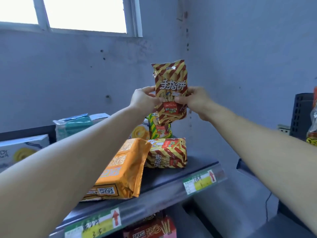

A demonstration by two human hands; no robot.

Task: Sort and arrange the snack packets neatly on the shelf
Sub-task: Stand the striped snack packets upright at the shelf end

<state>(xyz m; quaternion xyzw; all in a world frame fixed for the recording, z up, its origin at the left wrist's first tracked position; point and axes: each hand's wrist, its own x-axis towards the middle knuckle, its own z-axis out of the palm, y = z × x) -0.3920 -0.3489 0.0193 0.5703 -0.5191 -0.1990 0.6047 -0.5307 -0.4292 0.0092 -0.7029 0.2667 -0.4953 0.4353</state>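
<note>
Both hands, left (pixel 145 98) and right (pixel 193 100), pinch an upright brown-striped packet (pixel 169 90) by its sides, holding it above the shelf (pixel 171 179). Below it stand a green-striped packet (pixel 159 129) and a flat brown-striped pile (pixel 167 153), with an orange pack (pixel 120 170) lying nearer left.

Taken from a single wide-angle camera worn on the head, facing forward and slightly down along both outstretched forearms. Close range: left hand (pixel 145 98) and right hand (pixel 195 100), gripping a packet (pixel 169 83), at mid-frame. Shelf (pixel 197 163) just below the hands; wall (pixel 240 57) close behind them; window (pixel 85 12) above-left.
</note>
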